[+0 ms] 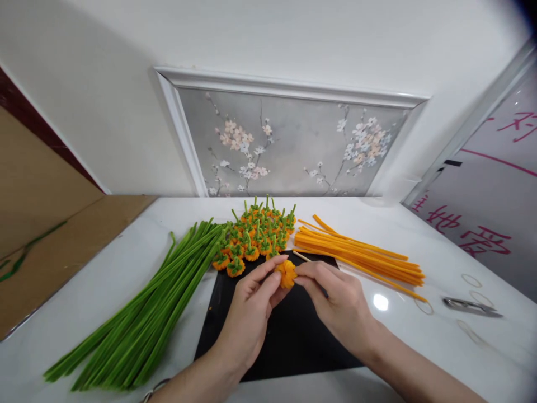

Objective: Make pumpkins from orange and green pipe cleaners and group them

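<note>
Between my two hands is a small orange pipe-cleaner pumpkin (287, 273), held above a black mat (293, 341). My left hand (255, 302) pinches it from the left with thumb and fingers. On the other side, the thumb and forefinger of my right hand (335, 296) close on its right edge. No green shows on this piece. A thin wooden stick (301, 256) lies just behind my right hand. Beyond my hands, several finished orange pumpkins with green tops and stems (255, 232) stand crowded together.
A bundle of green pipe cleaners (146, 313) lies to the left, orange pipe cleaners (361, 252) to the right. Thread snips (472, 306) and several rubber bands (470, 331) rest at the far right. A cardboard box (62, 240) borders the white table (398, 347) on the left.
</note>
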`<state>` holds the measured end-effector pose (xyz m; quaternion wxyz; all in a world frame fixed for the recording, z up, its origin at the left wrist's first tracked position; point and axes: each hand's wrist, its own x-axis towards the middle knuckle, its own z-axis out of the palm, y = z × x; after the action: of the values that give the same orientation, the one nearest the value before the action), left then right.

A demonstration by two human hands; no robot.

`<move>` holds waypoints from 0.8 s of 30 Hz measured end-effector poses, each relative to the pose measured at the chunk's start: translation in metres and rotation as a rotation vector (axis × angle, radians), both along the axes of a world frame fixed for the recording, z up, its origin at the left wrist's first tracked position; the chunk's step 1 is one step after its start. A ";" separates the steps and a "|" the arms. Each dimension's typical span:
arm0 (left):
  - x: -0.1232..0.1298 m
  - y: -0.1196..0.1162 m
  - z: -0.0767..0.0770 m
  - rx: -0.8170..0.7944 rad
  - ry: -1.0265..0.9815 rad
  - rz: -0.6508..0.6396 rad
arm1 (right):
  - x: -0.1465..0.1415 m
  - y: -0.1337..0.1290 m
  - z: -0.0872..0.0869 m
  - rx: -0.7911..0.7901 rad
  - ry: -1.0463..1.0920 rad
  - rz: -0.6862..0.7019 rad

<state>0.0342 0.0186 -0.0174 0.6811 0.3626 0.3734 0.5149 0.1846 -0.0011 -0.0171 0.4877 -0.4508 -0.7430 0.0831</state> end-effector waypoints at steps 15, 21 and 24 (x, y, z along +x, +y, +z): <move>-0.003 0.003 -0.006 0.317 0.293 -0.040 | 0.004 0.005 0.000 -0.135 0.125 0.021; -0.002 0.002 -0.010 0.419 0.381 0.036 | 0.000 0.003 -0.004 -0.130 0.130 -0.010; -0.002 0.001 -0.013 0.450 0.382 0.051 | -0.001 0.003 -0.009 -0.023 0.078 -0.036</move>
<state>0.0326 0.0197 -0.0300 0.4880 0.5854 0.3802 0.5240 0.1835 0.0016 -0.0259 0.5124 -0.4661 -0.7142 0.1004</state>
